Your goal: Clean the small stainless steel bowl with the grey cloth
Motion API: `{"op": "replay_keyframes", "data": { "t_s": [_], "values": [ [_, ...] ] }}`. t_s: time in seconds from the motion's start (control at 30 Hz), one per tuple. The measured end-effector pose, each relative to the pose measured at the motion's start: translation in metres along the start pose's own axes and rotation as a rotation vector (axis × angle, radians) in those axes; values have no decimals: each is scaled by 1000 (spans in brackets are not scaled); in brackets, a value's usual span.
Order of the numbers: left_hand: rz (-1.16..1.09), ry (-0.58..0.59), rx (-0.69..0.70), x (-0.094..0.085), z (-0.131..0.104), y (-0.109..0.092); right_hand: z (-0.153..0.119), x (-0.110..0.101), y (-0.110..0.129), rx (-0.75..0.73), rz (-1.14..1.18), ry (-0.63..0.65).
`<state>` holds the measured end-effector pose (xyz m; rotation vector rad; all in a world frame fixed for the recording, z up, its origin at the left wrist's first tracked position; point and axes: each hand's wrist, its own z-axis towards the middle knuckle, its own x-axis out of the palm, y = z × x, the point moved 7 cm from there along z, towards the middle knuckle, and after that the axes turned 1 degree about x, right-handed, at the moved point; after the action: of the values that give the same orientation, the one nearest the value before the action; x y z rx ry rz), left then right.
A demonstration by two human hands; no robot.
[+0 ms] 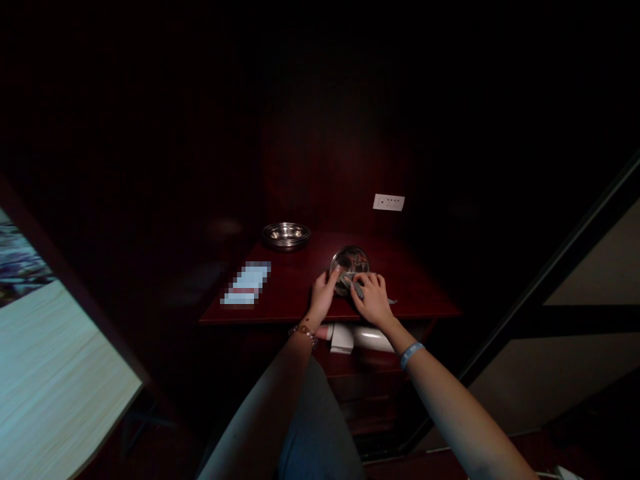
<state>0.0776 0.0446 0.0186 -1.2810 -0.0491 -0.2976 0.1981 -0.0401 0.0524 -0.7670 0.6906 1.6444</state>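
Observation:
A round, shiny metal dish (361, 255) rests on the dark red shelf, tilted or flat I cannot tell. My left hand (324, 293) is closed at its left side, with the thumb over the rim. On the right, my right hand (373, 297) bends its fingers around a grey cloth (359, 290) pressed against the dish's near part. A thin grey end of the cloth pokes out beyond that hand. Fingers and cloth hide the near side of the dish.
Stacked metal dishes (286, 235) stand at the shelf's back left. A blurred white sheet (249, 283) lies in front of them. The back wall carries a white socket (389, 203). Beneath the shelf (285, 303) are a white box (342, 337) and a pale roll (373, 339).

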Motion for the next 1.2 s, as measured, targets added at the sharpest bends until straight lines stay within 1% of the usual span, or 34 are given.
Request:
{"op": "replay_keyframes", "data": {
  "t_s": [0.1,0.2,0.33,0.47,0.6,0.7,0.8,1.0,1.1,1.2],
  "values": [
    [1,18,-4,1,0,1,1,2,-4,54,-51,-19],
    [11,44,-7,3,-1,2,1,4,-8,80,-59,-11],
    [37,50,6,3,-1,1,1,5,-7,47,-30,16],
    [29,47,-14,2,0,1,0,4,-2,-9,-9,42],
    [15,52,-39,1,-1,1,-1,1,-2,26,-52,10],
    [20,86,-48,4,-4,-2,0,1,-5,72,-82,-8],
    [26,135,-65,9,-6,-4,1,3,-7,85,-94,-5],
    [-4,204,-78,16,-9,-7,2,2,-5,53,-94,3],
    [-8,236,-69,18,-10,-8,1,-3,0,5,-67,4],
    [12,243,-64,17,-9,-7,1,-5,6,-60,-28,43]
  ]
}}
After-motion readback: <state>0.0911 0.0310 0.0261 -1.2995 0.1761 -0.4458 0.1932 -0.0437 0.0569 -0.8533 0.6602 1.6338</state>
